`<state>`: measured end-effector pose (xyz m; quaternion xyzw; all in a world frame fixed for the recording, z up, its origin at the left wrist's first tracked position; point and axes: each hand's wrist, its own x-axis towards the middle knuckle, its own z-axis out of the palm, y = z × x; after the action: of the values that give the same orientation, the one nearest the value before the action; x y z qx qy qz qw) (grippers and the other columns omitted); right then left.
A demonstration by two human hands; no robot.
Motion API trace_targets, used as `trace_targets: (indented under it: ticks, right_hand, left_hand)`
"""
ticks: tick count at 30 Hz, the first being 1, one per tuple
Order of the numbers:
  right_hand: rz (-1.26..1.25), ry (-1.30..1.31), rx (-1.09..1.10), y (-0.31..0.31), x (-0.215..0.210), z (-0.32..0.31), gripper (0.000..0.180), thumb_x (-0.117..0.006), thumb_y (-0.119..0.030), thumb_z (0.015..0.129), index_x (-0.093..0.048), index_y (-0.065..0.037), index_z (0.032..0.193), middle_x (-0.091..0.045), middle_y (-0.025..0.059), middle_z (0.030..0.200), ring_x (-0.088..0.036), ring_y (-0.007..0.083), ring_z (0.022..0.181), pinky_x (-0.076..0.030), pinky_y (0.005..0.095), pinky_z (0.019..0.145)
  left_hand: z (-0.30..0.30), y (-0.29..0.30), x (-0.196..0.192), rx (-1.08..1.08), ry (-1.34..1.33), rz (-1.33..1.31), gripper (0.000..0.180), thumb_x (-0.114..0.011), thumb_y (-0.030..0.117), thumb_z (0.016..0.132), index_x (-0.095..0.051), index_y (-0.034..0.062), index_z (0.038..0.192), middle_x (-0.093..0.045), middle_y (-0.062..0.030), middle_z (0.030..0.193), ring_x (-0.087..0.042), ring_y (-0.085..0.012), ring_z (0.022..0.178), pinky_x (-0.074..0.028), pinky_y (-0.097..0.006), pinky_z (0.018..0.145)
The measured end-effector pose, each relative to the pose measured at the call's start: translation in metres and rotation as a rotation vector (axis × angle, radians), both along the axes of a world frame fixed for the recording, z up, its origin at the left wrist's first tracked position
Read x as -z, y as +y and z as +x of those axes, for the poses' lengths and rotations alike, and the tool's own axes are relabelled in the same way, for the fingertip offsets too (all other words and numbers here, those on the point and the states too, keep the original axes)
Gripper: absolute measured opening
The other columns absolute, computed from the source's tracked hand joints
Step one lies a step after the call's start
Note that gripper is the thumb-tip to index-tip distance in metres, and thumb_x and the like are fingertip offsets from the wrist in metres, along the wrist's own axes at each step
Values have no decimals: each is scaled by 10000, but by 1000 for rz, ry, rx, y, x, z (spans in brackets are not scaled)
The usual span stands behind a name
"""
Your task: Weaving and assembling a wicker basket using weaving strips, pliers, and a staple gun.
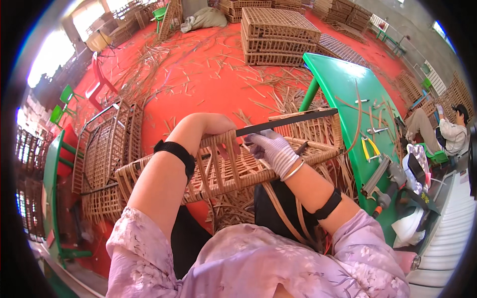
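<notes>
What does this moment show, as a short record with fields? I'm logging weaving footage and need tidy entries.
setting: workshop with red floor, cane scraps scattered
left hand: left hand bare, gripping the woven cane frame
right hand: right hand in a knit glove, holding a long dark blade against the frame
nearby: green table with yellow-handled pliers
background: stacked woven crates; a seated person

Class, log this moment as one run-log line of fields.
left hand: grips woven rattan basket frame | right hand, gloved: holds long dark flat blade over frame | nearby: green table, yellow-handled pliers
</notes>
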<state>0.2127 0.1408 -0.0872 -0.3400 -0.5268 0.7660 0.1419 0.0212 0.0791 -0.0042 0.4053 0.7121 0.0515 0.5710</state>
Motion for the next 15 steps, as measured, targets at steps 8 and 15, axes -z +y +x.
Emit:
trace_targets:
  ticks: [8,15]
  right_hand:
    - [-172,372,-181,-4,10,-15,371,-677,-153,905,-611,-58,1257,-632,-6,882,-564,76,706,-467,228,615]
    - [-109,386,-114,-8,12,-10,305,-684,-188,906,-644,-61,1181,-639,-19,823,-571,63,681,-469,218,597]
  left_hand:
    - [-18,17,28,-14,118,-41,395,-551,383,945,-719,45,1064,-718,-85,1035,-688,-181,896,-541,-375,805]
    - [-7,20,25,62,-15,114,389,-475,374,973,-705,94,1114,-714,-111,1052,-688,-250,925,-511,-410,860]
